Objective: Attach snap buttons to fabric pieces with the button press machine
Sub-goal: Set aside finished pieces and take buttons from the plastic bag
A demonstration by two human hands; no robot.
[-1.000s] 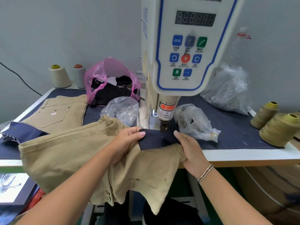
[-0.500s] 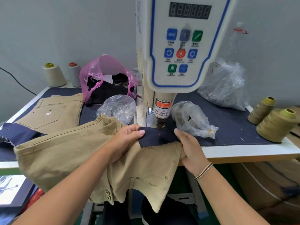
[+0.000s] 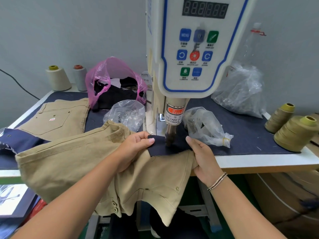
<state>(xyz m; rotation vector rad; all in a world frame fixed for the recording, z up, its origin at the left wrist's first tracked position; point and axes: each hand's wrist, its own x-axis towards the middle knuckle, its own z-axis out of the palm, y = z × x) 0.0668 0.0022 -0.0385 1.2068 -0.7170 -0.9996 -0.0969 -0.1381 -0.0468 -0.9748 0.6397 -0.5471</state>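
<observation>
The white button press machine stands at the table's middle, and its punch is down on a dark navy flap of the tan garment. My left hand pinches the flap's left edge, thumb on top. On the flap's right side, my right hand grips the tan cloth, thumb lying along the navy edge. The garment hangs over the table's front edge, with metal snaps showing near its hem.
Clear bags of snap parts flank the punch, and a bigger one sits behind. A pink bag, tan trousers and pale cones are at the left. Olive thread cones stand at the right.
The punch has come down onto the navy flap, where a red laser dot showed before. Both hands keep their hold on the cloth.
</observation>
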